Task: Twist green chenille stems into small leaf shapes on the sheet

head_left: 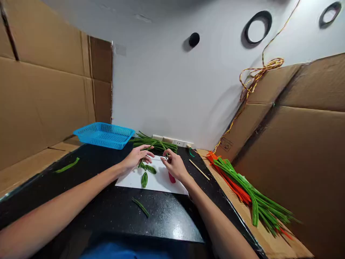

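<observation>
My left hand (138, 155) and my right hand (174, 165) meet over a white sheet (157, 181) on the black table (107, 208). Both pinch a green pipe cleaner (148, 148) that runs from the left fingers toward the right fingers. Under the left hand lie bent green pieces (148, 168), and a folded green loop (144, 179) rests on the sheet. A red piece (171, 177) shows just below my right palm. Behind the hands lies a bundle of green pipe cleaners (155, 142).
A blue mesh basket (104, 135) stands at the back left. Loose green pieces lie at the left (67, 166) and near the front (140, 206). A wooden stick (198, 169) lies right of the sheet. Green and orange pipe cleaners (248, 190) pile on cardboard at right. Cardboard walls stand on both sides.
</observation>
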Motion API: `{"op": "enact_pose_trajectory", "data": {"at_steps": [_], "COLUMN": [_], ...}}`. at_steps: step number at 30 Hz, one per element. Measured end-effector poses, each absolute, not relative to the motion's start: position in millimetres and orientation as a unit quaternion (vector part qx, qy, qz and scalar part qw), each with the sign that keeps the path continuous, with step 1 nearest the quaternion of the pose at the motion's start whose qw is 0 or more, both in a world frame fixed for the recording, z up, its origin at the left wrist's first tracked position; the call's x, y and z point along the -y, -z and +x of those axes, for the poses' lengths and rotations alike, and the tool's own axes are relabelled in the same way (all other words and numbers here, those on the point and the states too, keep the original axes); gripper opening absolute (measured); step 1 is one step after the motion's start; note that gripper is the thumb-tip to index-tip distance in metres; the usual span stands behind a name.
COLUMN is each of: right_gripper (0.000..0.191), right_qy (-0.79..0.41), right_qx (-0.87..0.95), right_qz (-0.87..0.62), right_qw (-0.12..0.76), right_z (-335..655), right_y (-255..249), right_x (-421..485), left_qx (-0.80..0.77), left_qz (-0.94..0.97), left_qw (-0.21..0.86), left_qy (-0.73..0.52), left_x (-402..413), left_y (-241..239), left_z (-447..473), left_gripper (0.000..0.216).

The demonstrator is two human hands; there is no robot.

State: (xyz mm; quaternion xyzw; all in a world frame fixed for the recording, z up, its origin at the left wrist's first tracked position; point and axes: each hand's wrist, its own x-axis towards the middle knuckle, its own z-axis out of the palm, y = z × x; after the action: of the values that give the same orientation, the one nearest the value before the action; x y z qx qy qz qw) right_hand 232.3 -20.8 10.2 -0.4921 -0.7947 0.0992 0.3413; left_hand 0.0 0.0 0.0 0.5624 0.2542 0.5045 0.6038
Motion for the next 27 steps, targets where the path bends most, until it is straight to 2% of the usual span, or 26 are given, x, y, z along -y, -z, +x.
{"op": "enact_pose_trajectory", "data": {"at_steps": [5, 10, 18, 20, 24, 27], "right_gripper": [0.040, 0.028, 0.020, 0.018, 0.016, 0.013], "right_qy": [-0.073, -0.019, -0.028, -0.034, -0.055, -0.051], "right_qx": [0.791, 0.802, 0.820, 0.831, 0.848, 0.853], "right_qz": [-0.527, -0.554, -0.529, -0.518, -0.496, -0.488], "right_qw": [0.301, 0.221, 0.219, 0.199, 0.179, 0.178], "right_z": [238, 239, 237, 236, 235, 235], "right_y": [-5, -7, -6, -4, -2, -1], "right_x": [16, 20, 27, 27, 24, 23], "left_qx": [-0.261, -0.373, -0.434, -0.453, -0.471, -0.490], "left_qz": [0.519, 0.479, 0.538, 0.558, 0.562, 0.528], "left_qw": [0.630, 0.619, 0.585, 0.550, 0.487, 0.476], "left_qy": [-0.515, -0.498, -0.424, -0.426, -0.475, -0.505], "left_x": [-5, 2, 2, -2, -11, -16], "left_y": [5, -9, -14, -10, -3, -2], "left_z": [-1, -16, -26, -24, -21, -24], "left_gripper": [0.033, 0.043, 0.024, 0.030, 0.061, 0.063]}}
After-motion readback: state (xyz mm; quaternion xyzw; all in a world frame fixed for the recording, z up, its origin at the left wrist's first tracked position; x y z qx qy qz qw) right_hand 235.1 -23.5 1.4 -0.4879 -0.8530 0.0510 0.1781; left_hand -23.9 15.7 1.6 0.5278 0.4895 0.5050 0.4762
